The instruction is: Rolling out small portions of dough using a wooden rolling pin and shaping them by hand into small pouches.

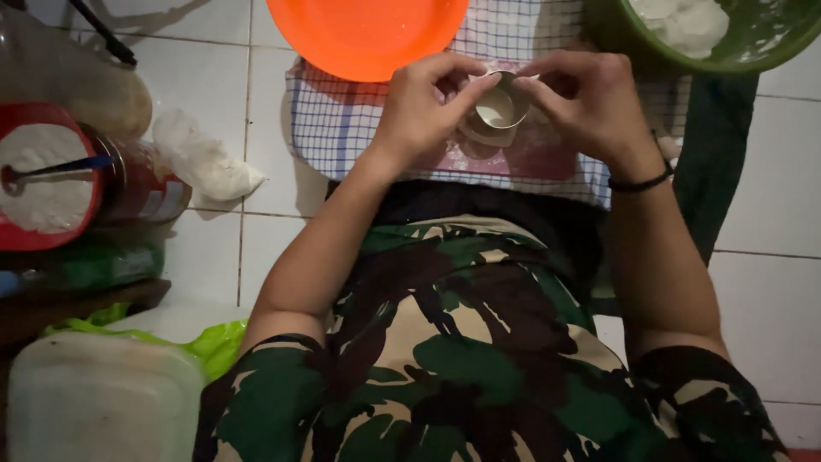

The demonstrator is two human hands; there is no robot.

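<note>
Small metal cup mid-fill, you've got both hands on it and most of the dough hasn't been touched.

Head view, the only one here: your left hand (423, 107) and right hand (586, 103) are both curled in around a small round metal cup (501, 104), fingers pinched on its rim from either side, so neither is open. The cup sits over the checked cloth (342, 128) in front of your lap, and there's a pale lining inside it, looks like dough pressed in, though whether you're finished shaping it I can't tell. Going by the layout, you're early on: the orange plate (368, 34) just beyond the cup has nothing on it, and the green bowl (753, 51) off to your right has a good lump of white dough left.
</note>
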